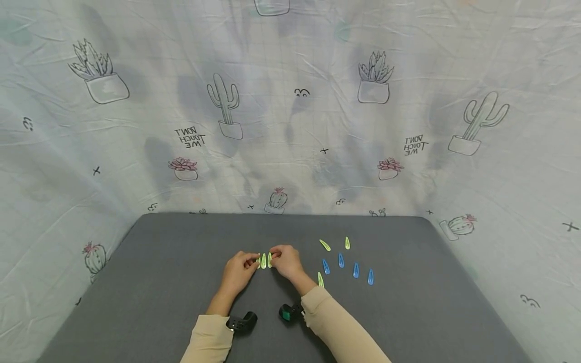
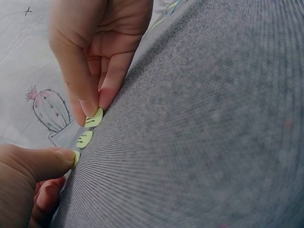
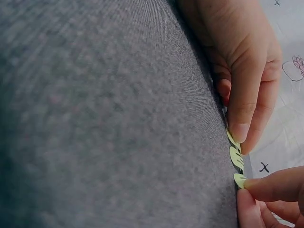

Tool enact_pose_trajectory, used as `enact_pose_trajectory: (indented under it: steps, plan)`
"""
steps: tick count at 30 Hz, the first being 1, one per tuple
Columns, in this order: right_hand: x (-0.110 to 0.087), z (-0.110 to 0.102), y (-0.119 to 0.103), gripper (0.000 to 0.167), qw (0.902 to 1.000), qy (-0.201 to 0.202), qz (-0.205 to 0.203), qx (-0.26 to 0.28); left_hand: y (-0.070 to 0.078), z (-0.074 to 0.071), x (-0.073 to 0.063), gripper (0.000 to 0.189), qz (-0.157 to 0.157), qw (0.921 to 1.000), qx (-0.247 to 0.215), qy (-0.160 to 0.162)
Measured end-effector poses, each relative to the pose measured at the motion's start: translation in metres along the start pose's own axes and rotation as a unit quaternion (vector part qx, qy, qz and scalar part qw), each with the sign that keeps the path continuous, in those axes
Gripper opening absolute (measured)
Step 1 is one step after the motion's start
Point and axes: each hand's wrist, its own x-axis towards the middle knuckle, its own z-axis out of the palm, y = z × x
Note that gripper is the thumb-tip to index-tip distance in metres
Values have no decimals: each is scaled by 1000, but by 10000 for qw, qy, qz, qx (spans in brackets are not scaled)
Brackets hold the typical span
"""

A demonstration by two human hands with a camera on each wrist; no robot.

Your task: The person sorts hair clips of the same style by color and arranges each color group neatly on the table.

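Observation:
Three yellow-green snap hair clips stand side by side between the two hands at mid-table. My left hand [image 1: 237, 272] pinches the leftmost clip [image 2: 76, 158] between thumb and fingers, mostly covering it in the head view. The rightmost clip [image 1: 270, 259] is pinched by my right hand [image 1: 286, 260], its thumb and fingertips on the clip's edge. Between them lies the middle clip [image 1: 264, 260], untouched, its slots showing in the left wrist view. Both wrist views show the clips nearly edge-on, close along the table surface.
On the grey table [image 1: 408, 322], right of the hands, lie several blue hair clips [image 1: 356, 270]. Three more yellow-green clips, one of them a tilted clip [image 1: 325, 245], are scattered near these. One yellow-green clip [image 1: 320, 279] lies beside the right forearm. A patterned curtain [image 1: 290, 126] surrounds the table.

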Motion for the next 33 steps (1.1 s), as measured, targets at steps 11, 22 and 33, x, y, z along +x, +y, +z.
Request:
enact_pose_trajectory:
  steps: [11, 22, 33]
  plan:
    - [-3, 4, -9, 24, 9977, 323, -47, -591, 3, -2, -1, 16, -27, 10000, -3, -91]
    - [-11, -8, 6, 24, 9968, 217, 23, 768, 4, -2, -1, 16, -63, 10000, 42, -24]
    - [-31, -47, 7, 36, 9825, -563, -490, 1705, 9, -4, -4, 17, -204, 9997, 65, -142]
